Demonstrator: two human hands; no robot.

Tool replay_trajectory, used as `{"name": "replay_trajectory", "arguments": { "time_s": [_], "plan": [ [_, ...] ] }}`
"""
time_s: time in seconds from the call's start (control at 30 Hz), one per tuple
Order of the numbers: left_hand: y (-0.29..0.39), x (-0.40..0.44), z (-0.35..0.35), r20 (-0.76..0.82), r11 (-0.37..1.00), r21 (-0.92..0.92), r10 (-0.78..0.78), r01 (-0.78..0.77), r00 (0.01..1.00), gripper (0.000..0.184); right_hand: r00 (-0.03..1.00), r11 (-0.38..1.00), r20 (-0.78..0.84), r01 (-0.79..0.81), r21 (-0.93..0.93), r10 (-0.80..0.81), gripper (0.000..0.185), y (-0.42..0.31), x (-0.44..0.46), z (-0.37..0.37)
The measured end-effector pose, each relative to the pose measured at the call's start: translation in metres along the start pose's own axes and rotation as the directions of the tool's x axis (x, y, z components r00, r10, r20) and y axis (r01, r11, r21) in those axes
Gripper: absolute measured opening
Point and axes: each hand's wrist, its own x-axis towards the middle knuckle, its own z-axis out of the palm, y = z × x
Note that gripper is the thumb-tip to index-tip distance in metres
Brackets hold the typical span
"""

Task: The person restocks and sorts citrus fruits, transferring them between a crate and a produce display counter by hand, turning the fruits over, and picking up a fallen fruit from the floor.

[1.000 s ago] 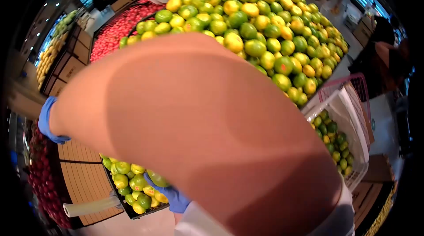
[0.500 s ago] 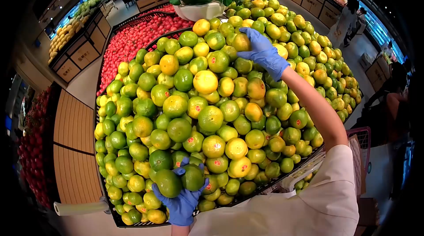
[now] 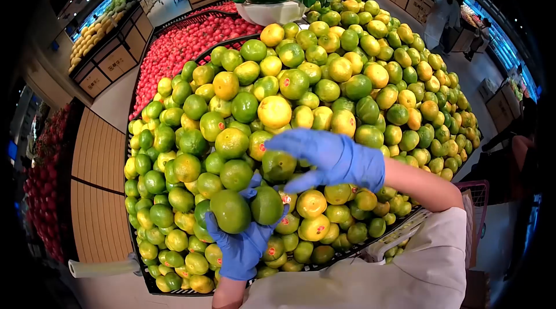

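Observation:
Both hands wear blue gloves. My left hand (image 3: 242, 248) is palm up at the near side of the pile, its fingers curled around two green citrus fruits (image 3: 230, 211). Over the middle of the pile, my right hand (image 3: 327, 161) has its fingers spread around a green citrus (image 3: 278, 165); whether the fingers touch it cannot be made out. Green and yellow citrus (image 3: 310, 203), some with red stickers, lie heaped beneath and around both hands.
Small red fruits (image 3: 185, 46) fill a section at the back left, beside a white planter (image 3: 271, 13) with leaves and a pale flower. A wooden slatted surface (image 3: 95, 193) is at left. Several people (image 3: 438, 17) stand at the back right, and a pink-rimmed basket (image 3: 478, 193) is at right.
My right hand has come back from the far part of the pile toward my left hand, with its fingers now spread. My left hand still holds the two green citrus, slightly farther right.

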Motion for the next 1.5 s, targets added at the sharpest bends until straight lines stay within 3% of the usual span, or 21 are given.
{"name": "replay_trajectory", "arguments": {
  "time_s": [0.07,0.2,0.27,0.33,0.4,0.47,0.53,0.67,0.8,0.87,0.93,1.0,1.03,1.1,1.13,1.17,1.23,1.3,1.37,1.43,1.5],
  "plan": [
    [-0.004,0.007,0.008,-0.005,0.999,0.049,-0.007,0.007,1.0,0.079,0.99,0.983,0.143,-0.008,0.183,-0.019,0.069,-0.035,0.0,0.026],
    [-0.008,0.012,0.017,-0.026,0.985,0.172,0.032,-0.027,0.999,0.09,0.985,0.99,0.169,-0.055,0.133,0.032,0.072,-0.027,0.001,0.03],
    [-0.006,0.015,0.018,-0.013,0.979,0.199,0.039,-0.036,0.999,0.089,0.997,0.997,0.077,-0.035,0.074,0.029,0.08,-0.014,0.001,0.025],
    [-0.001,0.016,0.015,-0.006,0.987,0.159,0.011,-0.01,1.0,0.087,0.991,1.0,-0.13,-0.029,-0.002,0.028,0.075,0.012,0.004,0.012],
    [0.005,0.019,0.01,0.026,0.995,0.087,-0.054,0.051,0.998,0.083,0.923,0.965,-0.294,-0.21,0.16,0.249,0.071,0.044,0.007,-0.008],
    [0.008,0.016,-0.007,0.013,0.997,-0.023,-0.078,0.078,0.997,0.08,0.871,0.955,-0.399,-0.221,0.198,0.285,0.073,0.101,0.006,-0.03],
    [0.008,0.014,-0.015,-0.038,0.992,-0.03,-0.127,0.126,0.991,0.074,0.857,0.966,-0.452,-0.253,0.046,0.246,0.072,0.14,0.009,-0.056],
    [0.0,0.013,-0.02,-0.073,0.99,0.02,-0.135,0.137,0.988,0.069,0.812,0.942,-0.485,-0.322,0.092,0.325,0.07,0.184,0.021,-0.08],
    [0.004,0.009,-0.016,-0.097,0.986,-0.019,-0.167,0.166,0.981,0.063,0.826,0.923,-0.448,-0.385,-0.004,0.343,0.071,0.207,0.025,-0.078],
    [0.008,0.006,-0.017,-0.085,0.985,-0.035,-0.172,0.169,0.981,0.062,0.834,0.851,-0.324,-0.507,-0.133,0.446,0.074,0.194,0.026,-0.084],
    [0.014,0.0,-0.018,-0.079,0.99,-0.065,-0.132,0.127,0.988,0.06,0.87,0.89,-0.297,-0.441,-0.113,0.393,0.075,0.195,0.024,-0.085],
    [0.019,-0.005,-0.024,-0.069,0.979,-0.113,-0.179,0.171,0.981,0.057,0.849,0.87,-0.219,-0.493,0.0,0.481,0.075,0.188,0.025,-0.093],
    [0.021,-0.006,-0.036,-0.069,0.965,-0.194,-0.195,0.179,0.978,0.062,0.862,0.878,-0.208,-0.477,-0.025,0.462,0.077,0.193,0.022,-0.095],
    [0.028,-0.015,-0.042,-0.02,0.958,-0.242,-0.162,0.153,0.987,0.062,0.865,0.782,-0.33,-0.49,-0.386,0.379,0.082,0.183,0.024,-0.097],
    [0.032,-0.019,-0.044,0.037,0.947,-0.267,-0.176,0.18,0.984,0.063,0.892,0.794,-0.391,-0.401,-0.456,0.226,0.079,0.157,0.031,-0.091],
    [0.035,-0.025,-0.04,0.011,0.967,-0.215,-0.136,0.135,0.991,0.064,0.908,0.884,-0.395,-0.294,-0.363,0.14,0.073,0.127,0.041,-0.082],
    [0.04,-0.029,-0.039,0.012,0.968,-0.237,-0.078,0.078,0.997,0.063,0.959,0.945,-0.282,-0.111,-0.308,0.02,0.063,0.061,0.062,-0.05],
    [0.044,-0.033,-0.037,0.021,0.974,-0.218,-0.061,0.064,0.998,0.062,0.996,0.982,0.06,0.069,-0.178,-0.059,0.066,-0.014,0.081,-0.01],
    [0.047,-0.037,-0.034,0.064,0.981,-0.191,-0.01,0.022,0.998,0.06,0.937,0.983,0.31,0.18,-0.035,-0.161,0.074,-0.062,0.094,0.036],
    [0.054,-0.047,-0.034,0.091,0.99,-0.141,0.041,-0.028,0.995,0.06,0.863,0.952,0.403,0.278,0.126,-0.305,0.079,-0.073,0.098,0.082],
    [0.067,-0.061,-0.032,0.087,0.99,0.038,0.135,-0.139,0.987,0.06,0.85,0.953,0.432,0.275,0.124,-0.302,0.079,-0.083,0.111,0.104]
  ]
}}
